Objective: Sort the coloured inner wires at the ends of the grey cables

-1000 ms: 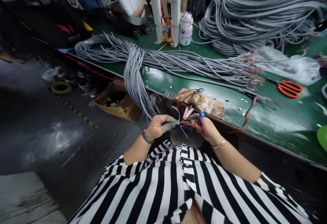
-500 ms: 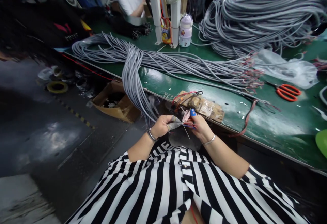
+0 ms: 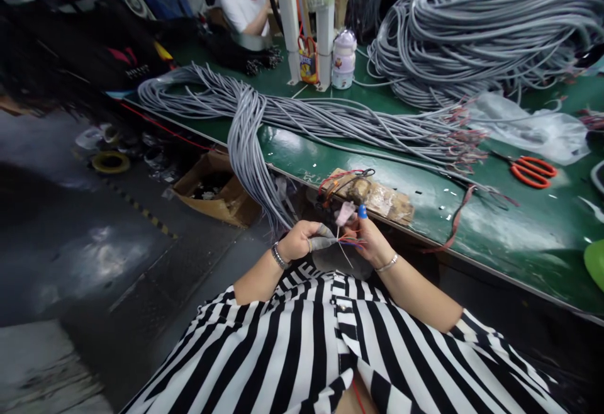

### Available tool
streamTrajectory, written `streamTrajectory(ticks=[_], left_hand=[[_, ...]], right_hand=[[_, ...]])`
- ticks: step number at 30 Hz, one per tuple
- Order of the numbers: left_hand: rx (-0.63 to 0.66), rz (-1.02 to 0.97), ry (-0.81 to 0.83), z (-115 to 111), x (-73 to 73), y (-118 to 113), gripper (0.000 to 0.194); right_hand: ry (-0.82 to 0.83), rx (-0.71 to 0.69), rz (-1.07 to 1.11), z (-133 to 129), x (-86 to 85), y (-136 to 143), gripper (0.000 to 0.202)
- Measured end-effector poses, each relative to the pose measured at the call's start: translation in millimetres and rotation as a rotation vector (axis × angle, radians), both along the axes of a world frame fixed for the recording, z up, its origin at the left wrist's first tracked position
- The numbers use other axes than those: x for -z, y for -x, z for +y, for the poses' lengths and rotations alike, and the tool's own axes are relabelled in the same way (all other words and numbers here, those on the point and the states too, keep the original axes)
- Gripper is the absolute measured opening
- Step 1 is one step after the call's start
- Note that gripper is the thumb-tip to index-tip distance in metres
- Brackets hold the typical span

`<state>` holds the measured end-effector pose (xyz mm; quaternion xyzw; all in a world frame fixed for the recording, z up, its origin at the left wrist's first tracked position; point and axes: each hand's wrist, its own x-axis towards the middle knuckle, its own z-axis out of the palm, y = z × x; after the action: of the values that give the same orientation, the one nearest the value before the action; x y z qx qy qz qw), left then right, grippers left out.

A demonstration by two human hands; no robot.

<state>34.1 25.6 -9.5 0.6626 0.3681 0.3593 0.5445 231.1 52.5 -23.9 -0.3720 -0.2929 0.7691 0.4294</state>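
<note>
My left hand (image 3: 301, 240), with grey coverings on thumb and finger, pinches the end of a grey cable (image 3: 323, 243). Red, orange and blue wires (image 3: 350, 238) fan out of that end toward my right hand (image 3: 374, 243). A thin white strand (image 3: 345, 255) hangs below them. My right hand has a blue cover on its raised thumb; its fingers curl behind the wires, partly hidden. Beside that thumb is a pinkish-white scrap (image 3: 346, 213), too blurred to name.
A wooden block (image 3: 387, 202) wrapped in tape lies at the edge of the green table (image 3: 292, 143). Grey cable bundles (image 3: 330, 115), orange-handled scissors (image 3: 533, 172), a plastic bag (image 3: 528, 124) and a bottle (image 3: 343, 58) lie or stand behind. A carton (image 3: 219, 190) sits lower left; a co-worker (image 3: 243, 5) sits across.
My right thumb has lifted and shifted slightly right, away from the pinkish-white scrap. The coloured wires now show more spread out. My left hand has dropped slightly, still pinching the cable.
</note>
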Motion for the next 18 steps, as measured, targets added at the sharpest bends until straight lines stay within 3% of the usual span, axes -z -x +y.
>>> streamTrajectory(ticks=[5,10,15,18], left_hand=[[-0.016,0.028,-0.016,-27,-9.8,12,0.042],[-0.019,0.084,-0.186,-47,-18.3,20,0.033],[-0.213,0.064,-0.189,-43,-13.7,18,0.03],[-0.249,0.037,-0.136,-31,-11.3,10,0.033]], right_hand=[[-0.021,-0.064,-0.076,-6,4.3,-10,0.067],[-0.033,-0.114,-0.083,-8,-2.4,-16,0.067],[-0.017,-0.143,-0.015,-1,-15.2,-14,0.063],[-0.034,-0.138,-0.036,3,-18.2,-10,0.055]])
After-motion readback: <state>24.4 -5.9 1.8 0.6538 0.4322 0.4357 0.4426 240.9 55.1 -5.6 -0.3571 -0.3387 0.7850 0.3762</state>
